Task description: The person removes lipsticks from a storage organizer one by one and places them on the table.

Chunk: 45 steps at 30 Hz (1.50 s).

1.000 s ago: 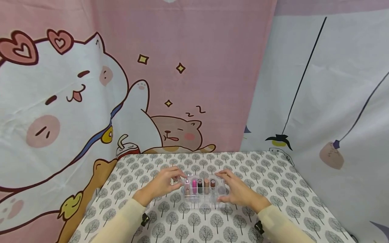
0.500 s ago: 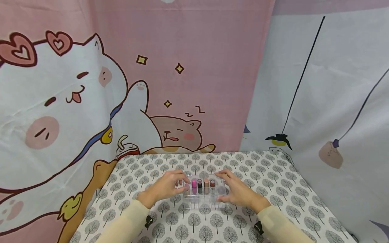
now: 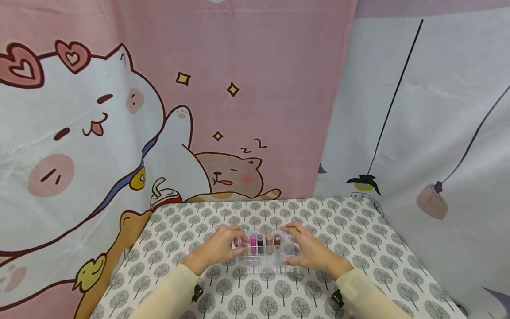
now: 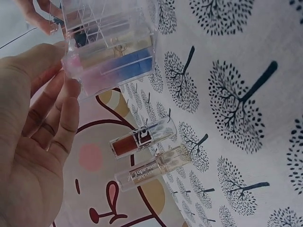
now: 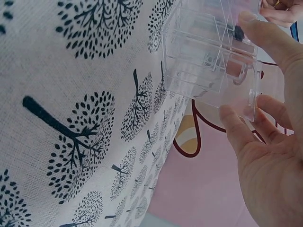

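Note:
A clear plastic lipstick organizer (image 3: 260, 262) stands on the tablecloth between my hands. Its back row holds a bright pink lipstick (image 3: 253, 245), a black tube (image 3: 260, 244), a tan-pink tube (image 3: 269, 244) and a red-brown tube (image 3: 277, 241). My left hand (image 3: 220, 244) grips the organizer's left end and covers the leftmost tube. My right hand (image 3: 313, 252) holds its right end, thumb in front and fingers behind. In the left wrist view, a pale tube (image 4: 118, 51) shows through the clear wall below the left fingertips (image 4: 71, 87).
Close to my left hand, outside the organizer, stand a dark red lip gloss (image 4: 130, 144) and a clear tube with white lettering (image 4: 147, 173). The tree-print tablecloth (image 3: 338, 221) meets a cartoon-printed fabric backdrop (image 3: 295, 133) at its back edge.
My left hand has moved right onto the organizer's left end, covering the leftmost tube that showed before. The right hand stays at its place on the right end.

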Available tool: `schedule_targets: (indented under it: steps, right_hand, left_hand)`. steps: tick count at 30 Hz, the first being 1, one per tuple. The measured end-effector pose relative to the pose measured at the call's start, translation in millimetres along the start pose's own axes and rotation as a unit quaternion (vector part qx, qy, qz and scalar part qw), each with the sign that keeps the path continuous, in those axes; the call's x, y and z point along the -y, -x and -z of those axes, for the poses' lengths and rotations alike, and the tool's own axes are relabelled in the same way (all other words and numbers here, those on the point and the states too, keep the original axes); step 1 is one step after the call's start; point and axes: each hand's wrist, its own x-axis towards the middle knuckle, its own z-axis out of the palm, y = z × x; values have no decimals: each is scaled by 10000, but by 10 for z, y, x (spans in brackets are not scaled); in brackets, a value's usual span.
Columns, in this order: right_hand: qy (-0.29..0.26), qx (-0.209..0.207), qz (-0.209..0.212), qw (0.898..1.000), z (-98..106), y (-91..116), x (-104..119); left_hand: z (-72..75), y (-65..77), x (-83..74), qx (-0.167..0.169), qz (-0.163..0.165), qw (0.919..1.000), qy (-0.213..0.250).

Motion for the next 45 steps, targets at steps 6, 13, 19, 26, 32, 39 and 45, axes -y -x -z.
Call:
schedule_targets:
  steps: [6,13,19,26,32,39,45]
  right_hand:
    - [53,-6,-66,10000,9,24,13]
    - [8,-29,-16,10000,26,9,23]
    - [-18,21,-70,10000,4,5,29]
    - [45,-18,-2,10000,2,-4,22]
    - [-44,28,-60,10000,7,-5,21]
    - [-46,54,-88,9999,6,-1,16]
    - [17,25,-95,10000,11,4,25]
  left_hand:
    - [-33,-7,6,117,185,9997,66]
    - [-42,-18,16,139,297,9994,136]
    - [-55,2,46,210,407,9988,194]
    - [-48,7,46,122,234,9995,145]
    - [-43,25,57,-107,183,9995,215]
    - [-14,40,70,-381,-38,9988,296]
    - [21,52,63,-506,-33,9984,243]
